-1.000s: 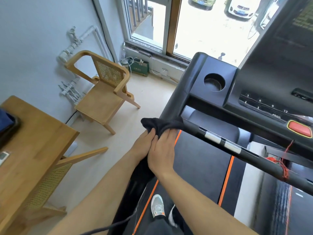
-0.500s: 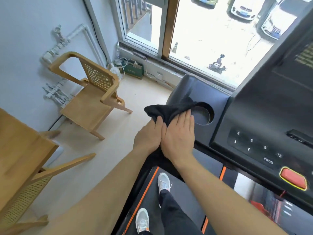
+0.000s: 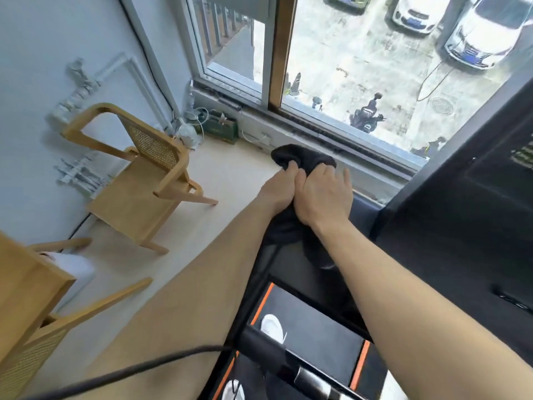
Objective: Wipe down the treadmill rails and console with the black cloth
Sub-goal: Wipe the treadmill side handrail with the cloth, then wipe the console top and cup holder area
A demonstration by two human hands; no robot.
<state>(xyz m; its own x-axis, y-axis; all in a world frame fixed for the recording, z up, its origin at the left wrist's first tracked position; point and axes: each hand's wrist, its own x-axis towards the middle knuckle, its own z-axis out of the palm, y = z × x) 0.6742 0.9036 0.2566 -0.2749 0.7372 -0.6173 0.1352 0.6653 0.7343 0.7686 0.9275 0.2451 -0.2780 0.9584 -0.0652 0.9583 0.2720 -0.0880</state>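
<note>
The black cloth is bunched at the far left end of the treadmill console, close to the window sill. My left hand and my right hand lie side by side on it, fingers curled into the fabric, pressing it onto the console's top edge. More cloth hangs dark below my wrists. The console's black panel fills the right side. The handrail with its silver grip runs across the bottom. Under it shows the black belt with orange edge lines and my white shoes.
A wooden cane-backed chair stands on the pale floor to the left. A wooden table and a second chair sit at bottom left. A window is straight ahead, with clutter below its sill. A black cable crosses the bottom.
Both hands have slid the cloth forward, from the handrail past the cup holder to the console's far left end. The view has tilted toward the window.
</note>
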